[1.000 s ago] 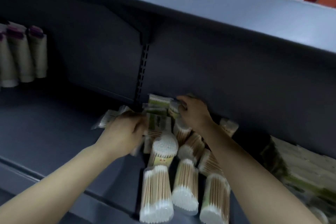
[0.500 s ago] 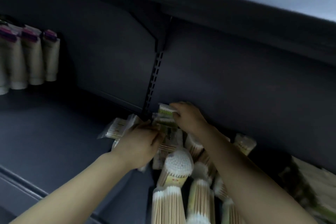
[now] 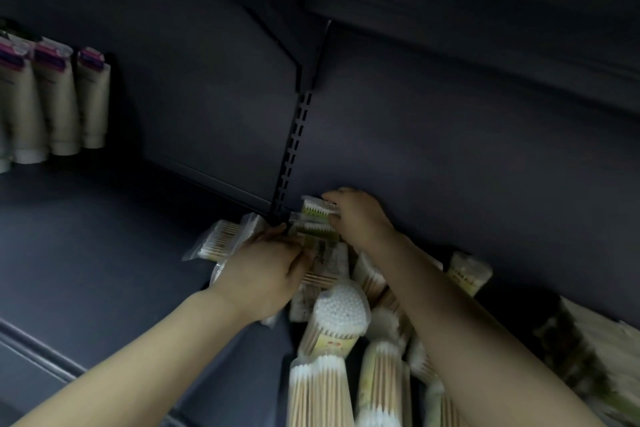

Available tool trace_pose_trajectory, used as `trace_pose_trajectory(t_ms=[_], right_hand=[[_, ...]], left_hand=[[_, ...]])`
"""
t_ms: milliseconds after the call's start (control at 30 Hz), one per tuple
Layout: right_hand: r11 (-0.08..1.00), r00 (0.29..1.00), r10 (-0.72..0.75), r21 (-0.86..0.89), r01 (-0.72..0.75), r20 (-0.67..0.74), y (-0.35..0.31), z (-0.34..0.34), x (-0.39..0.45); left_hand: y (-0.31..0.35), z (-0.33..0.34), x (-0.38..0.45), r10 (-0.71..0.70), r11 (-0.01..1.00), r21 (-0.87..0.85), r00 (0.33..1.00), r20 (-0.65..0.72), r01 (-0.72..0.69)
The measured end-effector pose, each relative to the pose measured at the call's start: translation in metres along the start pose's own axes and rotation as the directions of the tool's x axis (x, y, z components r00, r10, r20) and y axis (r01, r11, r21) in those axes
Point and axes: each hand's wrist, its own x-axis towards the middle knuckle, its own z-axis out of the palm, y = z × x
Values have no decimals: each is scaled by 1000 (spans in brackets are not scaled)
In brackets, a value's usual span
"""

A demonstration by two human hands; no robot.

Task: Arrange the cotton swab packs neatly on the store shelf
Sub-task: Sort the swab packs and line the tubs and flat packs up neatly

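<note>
Your right hand (image 3: 360, 218) pinches the small swab packs (image 3: 317, 215) stacked crosswise against the back wall; your left hand (image 3: 266, 270) grips the flat pack (image 3: 325, 262) just below, nearer you.

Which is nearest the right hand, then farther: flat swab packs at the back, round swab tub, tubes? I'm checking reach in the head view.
1. Flat swab packs: in the right hand, against the back wall.
2. Round swab tub: below it, nearer the front.
3. Tubes: far left.
</note>
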Motion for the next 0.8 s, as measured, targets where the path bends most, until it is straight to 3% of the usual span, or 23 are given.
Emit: trace_pose_trajectory(t_ms=[300,567,700,800], right_hand=[[987,998,-50,-157,44,-29,-2,2,7],[982,995,-96,-163,91,-25,-9,-2,6],[974,975,-174,-172,149,-139,-15,-14,-2],[965,948,-232,-178,194,-220,-15,-23,-10]], left_hand=[[1,0,-1,-9,1000,-6,999,-41,8],[1,1,-2,-13,1000,-29,999,-35,12],[4,-3,-1,-34,998,-64,998,-58,30],[6,-5,3,-150,979,-152,982,-117,132]])
